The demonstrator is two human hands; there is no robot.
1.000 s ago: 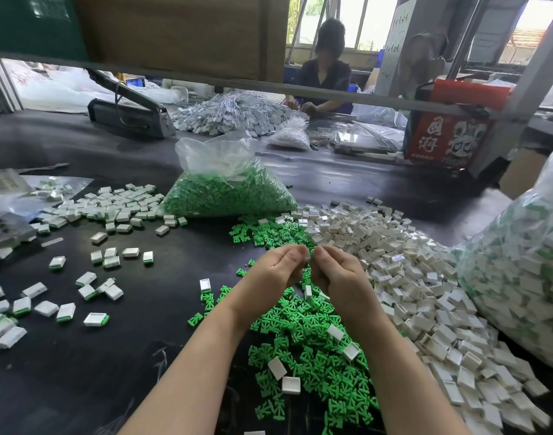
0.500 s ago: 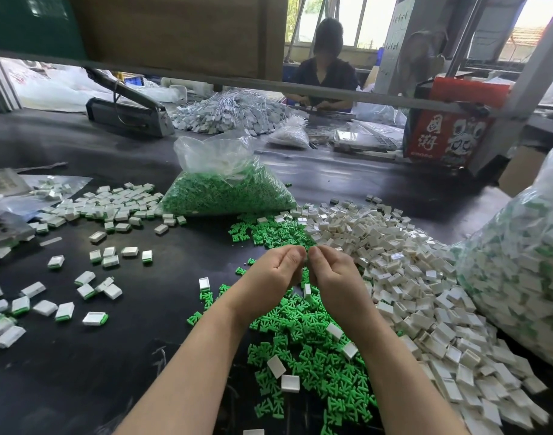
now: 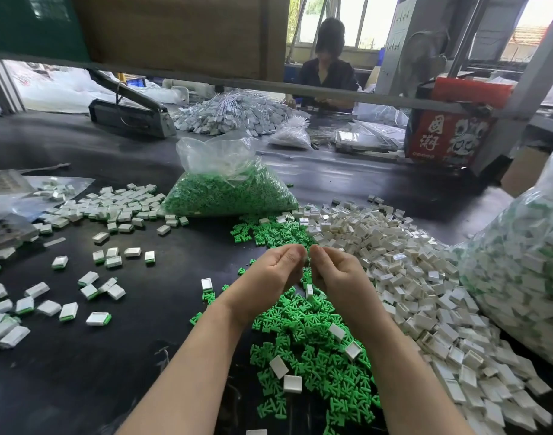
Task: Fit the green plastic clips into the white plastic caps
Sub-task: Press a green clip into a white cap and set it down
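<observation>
Head view: both hands raised at frame centre over the green clips — knuckles toward the camera, fingertips nearly meeting. Left hand and right hand have fingers curled inward; whatever sits between the tips is hidden, so cannot tell if they pinch a part. White caps heaped just right of the clips, a few lying on them. Fitted pieces scattered at left on the black table. Bag of clips above centre — bag of finished pieces at right edge.
</observation>
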